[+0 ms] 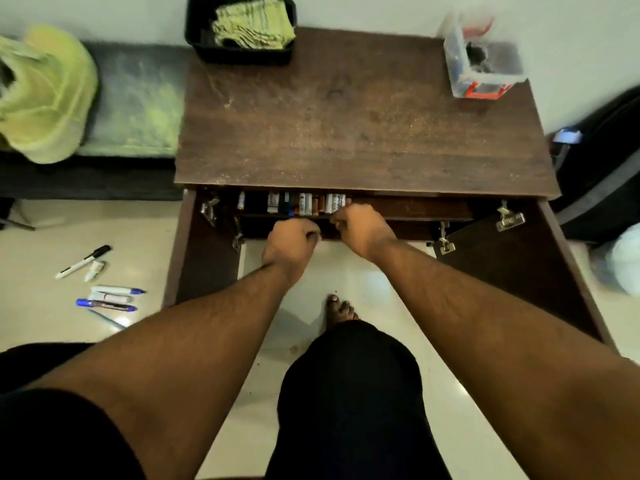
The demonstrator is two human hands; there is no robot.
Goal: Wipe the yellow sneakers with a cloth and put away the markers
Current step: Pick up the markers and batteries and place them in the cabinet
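Markers [104,292], white-barrelled, blue- and black-capped, scattered on floor [41,323].

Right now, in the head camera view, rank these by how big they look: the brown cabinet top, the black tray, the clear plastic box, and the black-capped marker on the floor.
Largest to smallest, as they look:
1. brown cabinet top
2. black tray
3. clear plastic box, somewhat smaller than the tray
4. black-capped marker

The wide lens distorts the edges, so the tray and box ranking is only apparent.

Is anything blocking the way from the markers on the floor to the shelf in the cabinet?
Nothing visible does. The markers lie on open floor left of the cabinet, its doors stand open, and the shelf has bare room on its right. Both hands, left and right, are already there.
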